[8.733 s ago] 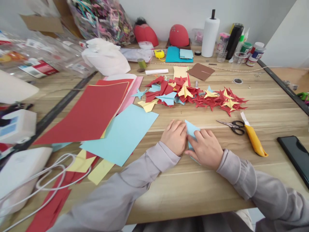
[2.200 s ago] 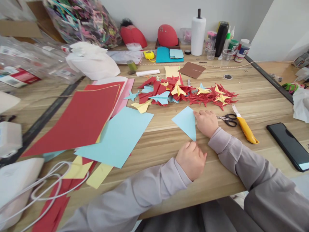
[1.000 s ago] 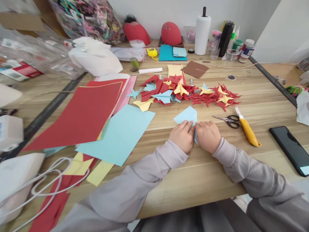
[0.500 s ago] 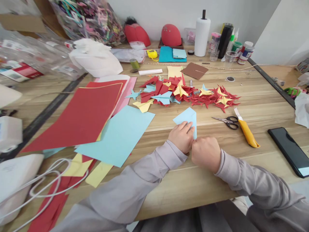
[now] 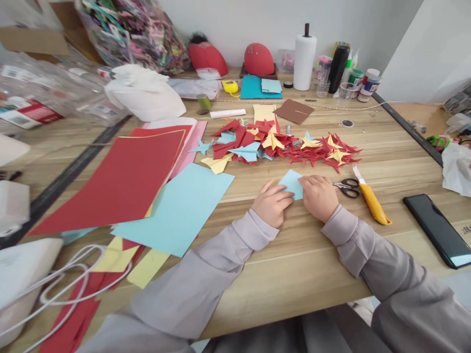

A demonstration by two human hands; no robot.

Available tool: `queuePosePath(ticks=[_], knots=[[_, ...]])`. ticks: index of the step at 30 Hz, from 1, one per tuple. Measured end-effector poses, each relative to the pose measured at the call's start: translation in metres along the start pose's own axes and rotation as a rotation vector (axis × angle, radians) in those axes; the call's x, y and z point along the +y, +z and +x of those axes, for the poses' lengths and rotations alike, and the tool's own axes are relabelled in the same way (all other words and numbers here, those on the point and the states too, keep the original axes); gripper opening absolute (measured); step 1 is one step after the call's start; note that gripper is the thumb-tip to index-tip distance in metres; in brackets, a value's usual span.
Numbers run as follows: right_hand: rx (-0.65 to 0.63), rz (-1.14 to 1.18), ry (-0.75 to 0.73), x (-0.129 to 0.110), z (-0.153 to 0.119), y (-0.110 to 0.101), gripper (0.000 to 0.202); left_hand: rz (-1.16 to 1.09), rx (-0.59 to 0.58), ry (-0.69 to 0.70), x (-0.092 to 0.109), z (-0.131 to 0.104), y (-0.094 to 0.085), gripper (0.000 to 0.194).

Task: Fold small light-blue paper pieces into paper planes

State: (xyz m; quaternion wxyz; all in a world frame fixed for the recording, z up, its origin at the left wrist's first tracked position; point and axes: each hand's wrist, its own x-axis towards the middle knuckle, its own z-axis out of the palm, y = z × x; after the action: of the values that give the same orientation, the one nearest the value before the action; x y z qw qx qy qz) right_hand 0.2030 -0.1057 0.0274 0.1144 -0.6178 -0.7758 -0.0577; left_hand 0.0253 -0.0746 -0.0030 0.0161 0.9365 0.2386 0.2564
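A small folded light-blue paper [image 5: 292,183] lies on the wooden table between my hands. My left hand [image 5: 271,203] rests at its left side, fingers spread, with fingertips on the lower left edge. My right hand [image 5: 319,197] has its fingers closed on the right corner of the paper; the thumb is mostly hidden. Behind the paper is a heap of small folded red, yellow and blue paper shapes [image 5: 272,139]. Black scissors [image 5: 348,187] lie just right of my right hand, their blades partly covered by it.
A yellow-handled cutter [image 5: 374,203] and a phone [image 5: 437,230] lie to the right. Large red sheets [image 5: 121,184] and a blue sheet [image 5: 180,208] cover the left side. A white cable [image 5: 83,267] curls at the front left. Bottles and jars stand at the back.
My right hand has moved up from a fist at the paper's lower end to its right corner. The paper now shows a smaller shape. My left hand has shifted slightly left and its fingers have spread.
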Motion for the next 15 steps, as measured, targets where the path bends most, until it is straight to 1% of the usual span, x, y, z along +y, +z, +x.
queuePosePath(ticks=[2, 4, 5, 6, 8, 10, 11, 13, 15], knots=[[-0.023, -0.019, -0.018, -0.004, -0.003, -0.001, 0.029, 0.051, 0.001, -0.050, -0.002, -0.001, 0.000, 0.032], [-0.034, -0.029, -0.030, -0.012, -0.007, -0.004, 0.027, 0.111, 0.027, -0.124, -0.004, -0.001, -0.001, 0.031], [-0.038, -0.019, -0.064, -0.017, -0.009, -0.005, 0.027, 0.137, 0.043, -0.156, -0.004, -0.001, -0.001, 0.030], [-0.040, 0.001, -0.125, -0.023, -0.012, -0.005, 0.025, 0.161, 0.057, -0.185, -0.005, -0.001, -0.001, 0.029], [-0.042, 0.038, -0.293, -0.034, -0.017, -0.006, 0.022, 0.190, 0.072, -0.227, -0.007, 0.000, -0.001, 0.025], [-0.038, 0.058, -0.426, -0.041, -0.021, -0.005, 0.022, 0.192, 0.071, -0.240, -0.008, 0.000, -0.001, 0.025], [-0.034, 0.059, -0.439, -0.042, -0.022, -0.005, 0.022, 0.186, 0.069, -0.238, -0.009, 0.000, -0.001, 0.025], [-0.037, 0.085, -0.419, -0.038, -0.020, -0.005, 0.023, 0.167, 0.064, -0.226, -0.011, 0.000, 0.000, 0.026], [-0.039, 0.114, -0.318, -0.028, -0.016, -0.004, 0.023, 0.149, 0.068, -0.222, -0.011, -0.001, 0.000, 0.026]])
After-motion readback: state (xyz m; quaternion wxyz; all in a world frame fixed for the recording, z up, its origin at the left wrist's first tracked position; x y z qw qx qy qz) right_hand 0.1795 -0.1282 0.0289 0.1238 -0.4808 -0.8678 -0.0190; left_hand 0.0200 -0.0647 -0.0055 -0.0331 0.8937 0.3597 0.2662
